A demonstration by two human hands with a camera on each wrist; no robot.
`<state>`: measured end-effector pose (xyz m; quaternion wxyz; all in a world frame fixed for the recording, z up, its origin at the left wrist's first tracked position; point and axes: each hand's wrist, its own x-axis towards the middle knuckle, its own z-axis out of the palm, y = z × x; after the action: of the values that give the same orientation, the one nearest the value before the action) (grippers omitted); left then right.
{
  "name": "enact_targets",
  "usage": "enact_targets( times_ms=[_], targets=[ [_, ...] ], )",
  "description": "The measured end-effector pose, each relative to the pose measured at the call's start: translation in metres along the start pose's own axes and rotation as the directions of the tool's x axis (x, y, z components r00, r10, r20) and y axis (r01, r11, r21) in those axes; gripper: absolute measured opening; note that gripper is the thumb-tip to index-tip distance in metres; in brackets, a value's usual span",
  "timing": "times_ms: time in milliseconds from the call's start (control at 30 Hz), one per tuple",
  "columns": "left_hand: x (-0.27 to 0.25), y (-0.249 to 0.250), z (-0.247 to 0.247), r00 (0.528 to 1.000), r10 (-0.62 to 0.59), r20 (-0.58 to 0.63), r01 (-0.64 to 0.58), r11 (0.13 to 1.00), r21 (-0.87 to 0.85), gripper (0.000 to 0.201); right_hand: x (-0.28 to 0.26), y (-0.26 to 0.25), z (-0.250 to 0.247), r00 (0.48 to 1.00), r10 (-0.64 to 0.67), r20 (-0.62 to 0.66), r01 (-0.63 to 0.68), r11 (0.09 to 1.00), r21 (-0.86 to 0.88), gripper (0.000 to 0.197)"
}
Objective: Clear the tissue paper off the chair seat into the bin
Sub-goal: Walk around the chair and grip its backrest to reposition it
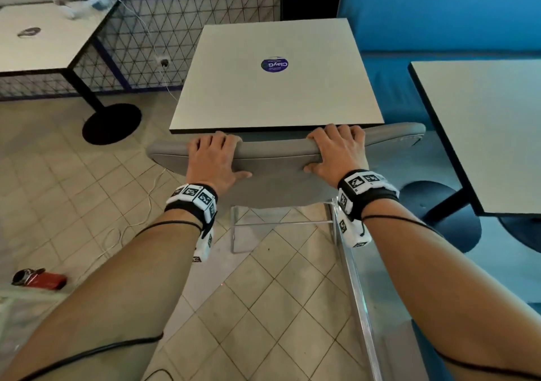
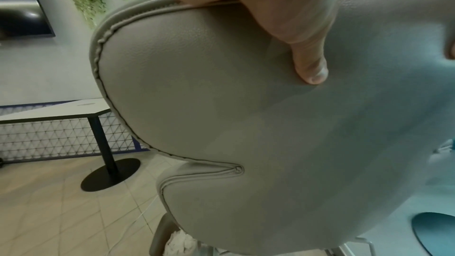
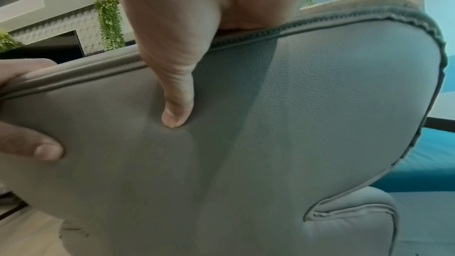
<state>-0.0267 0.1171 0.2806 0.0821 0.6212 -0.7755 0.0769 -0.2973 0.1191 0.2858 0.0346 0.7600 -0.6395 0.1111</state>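
A grey padded chair (image 1: 278,161) stands pushed under a white square table (image 1: 278,87). My left hand (image 1: 215,158) grips the top edge of the chair back (image 2: 221,104), fingers over the far side, thumb pressed on the near face. My right hand (image 1: 336,150) grips the same edge further right, its thumb dug into the chair back (image 3: 295,124). The seat is hidden under the table in the head view. A crumpled white tissue (image 2: 181,244) shows low under the chair's left side in the left wrist view. No bin is in view.
A second white table (image 1: 483,131) stands at the right over a blue bench (image 1: 395,87). Another table (image 1: 49,38) on a black round base (image 1: 112,123) is at the far left. White cables (image 1: 117,234) trail across the tiled floor. A red object (image 1: 41,278) lies at left.
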Motion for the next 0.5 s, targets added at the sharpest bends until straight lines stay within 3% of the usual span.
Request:
enact_targets(
  times_ms=[267, 500],
  targets=[
    [0.070, -0.019, 0.015, 1.000, -0.003, -0.023, 0.003, 1.000, 0.004, 0.075, 0.072, 0.008, 0.015, 0.999, -0.029, -0.018, 0.029, 1.000, -0.010, 0.063],
    [0.070, -0.025, 0.023, 0.997, 0.054, -0.060, -0.053, 0.998, 0.014, 0.072, 0.073, 0.010, 0.015, 1.000, -0.017, 0.002, 0.018, 0.999, -0.044, 0.063]
  ],
)
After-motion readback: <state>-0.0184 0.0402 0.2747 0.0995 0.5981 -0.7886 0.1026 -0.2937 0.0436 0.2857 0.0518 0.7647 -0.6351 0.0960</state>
